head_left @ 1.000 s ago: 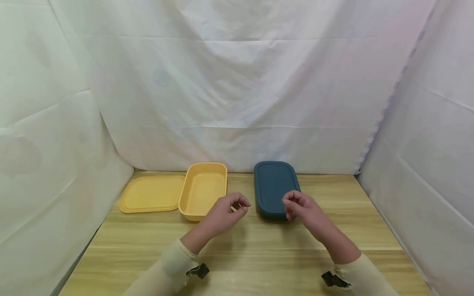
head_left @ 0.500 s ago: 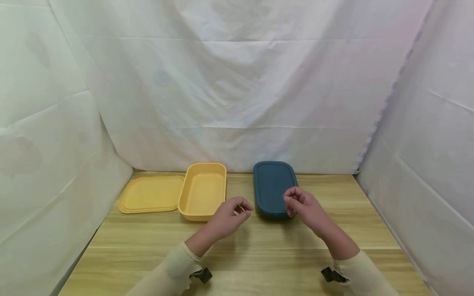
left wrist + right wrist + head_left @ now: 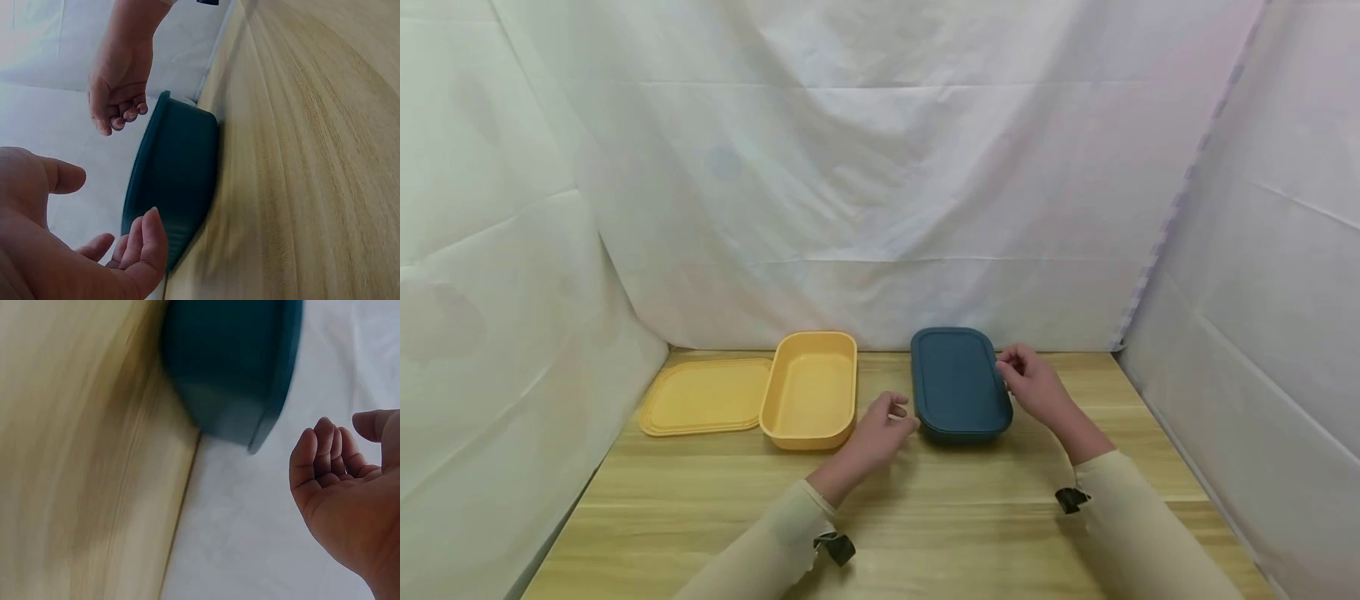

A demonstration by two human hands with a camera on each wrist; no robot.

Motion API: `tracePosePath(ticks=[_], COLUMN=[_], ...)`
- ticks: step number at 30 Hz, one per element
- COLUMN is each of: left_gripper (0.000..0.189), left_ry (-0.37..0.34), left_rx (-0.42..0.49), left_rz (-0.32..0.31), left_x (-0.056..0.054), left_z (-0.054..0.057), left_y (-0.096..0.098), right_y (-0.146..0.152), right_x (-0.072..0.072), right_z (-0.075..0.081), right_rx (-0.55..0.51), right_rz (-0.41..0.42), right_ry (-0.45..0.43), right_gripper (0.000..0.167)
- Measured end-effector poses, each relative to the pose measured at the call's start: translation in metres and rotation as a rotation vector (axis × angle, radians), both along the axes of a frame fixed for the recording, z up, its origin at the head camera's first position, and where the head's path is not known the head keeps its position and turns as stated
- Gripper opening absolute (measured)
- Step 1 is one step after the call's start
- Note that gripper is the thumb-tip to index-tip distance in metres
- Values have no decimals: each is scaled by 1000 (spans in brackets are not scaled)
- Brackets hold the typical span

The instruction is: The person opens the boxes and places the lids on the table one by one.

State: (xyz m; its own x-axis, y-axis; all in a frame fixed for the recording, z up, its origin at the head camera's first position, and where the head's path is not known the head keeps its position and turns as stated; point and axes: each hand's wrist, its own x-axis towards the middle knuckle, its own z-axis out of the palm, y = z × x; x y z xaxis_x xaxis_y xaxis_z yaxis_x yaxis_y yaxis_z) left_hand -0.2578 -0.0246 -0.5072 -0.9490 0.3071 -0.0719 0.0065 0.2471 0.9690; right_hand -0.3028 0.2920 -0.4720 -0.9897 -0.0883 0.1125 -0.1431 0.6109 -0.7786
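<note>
A dark teal box with its lid on stands right of centre on the wooden table. Just off its near left corner is my left hand, fingers loosely bent and holding nothing. My right hand hovers beside the box's right edge, its fingers relaxed around bare air. In the left wrist view, the teal box's side wall rises beyond my left fingers. The right wrist view shows my right hand apart from the box wall, palm partly visible.
An open yellow box stands left of the teal one. Its flat yellow lid lies farther left, against that box. White cloth hangs behind and along both sides of the wooden table.
My right hand has moved away and right, from over the teal box's near right corner to beside its right edge. My left hand has shifted slightly right, toward the box.
</note>
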Motion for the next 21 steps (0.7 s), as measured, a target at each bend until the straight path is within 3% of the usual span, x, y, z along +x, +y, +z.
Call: tracePosePath(ticks=[5, 10, 17, 21], left_gripper=[64, 69, 68, 68], left_ry=[-43, -64, -76, -94], left_rx=[34, 63, 79, 67], left_rz=[82, 130, 134, 136], left_x=[-13, -23, -30, -30], left_z=[-12, -17, -17, -17], left_y=[13, 21, 26, 27], right_y=[11, 17, 20, 18], right_x=[-31, -54, -72, -77], right_z=[-9, -14, -19, -21], right_rx=[68, 85, -4, -66], right_rz=[-68, -79, -55, -54], right_ry=[10, -27, -180, -226], right_gripper=[20, 23, 38, 44])
